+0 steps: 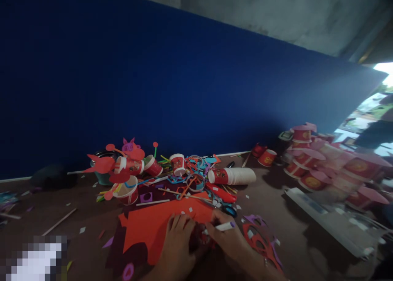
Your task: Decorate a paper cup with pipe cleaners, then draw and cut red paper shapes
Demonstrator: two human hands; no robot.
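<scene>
In the head view, my right hand [229,237] grips a white marker [225,226] with a purple end pointing up to the right. My left hand [179,240] lies with its fingers bent over a large orange-red paper sheet [147,221], which has a curved cut edge. A small round item [203,234], dark and partly see-through, sits between both hands; its kind I cannot make out. Under the sheet shows dark purple paper [115,248]. Blue-handled scissors [229,210] rest just beyond my right hand, and red paper with cut-out holes [260,242] lies to its right.
Decorated red paper cups [126,193] and a nested cup stack [236,176] stand or lie behind the sheet, among tape rolls [195,183] and scraps. Many red cups with pink tops [307,160] fill the right side, behind a grey box [328,223]. A blue partition [184,80] borders the table.
</scene>
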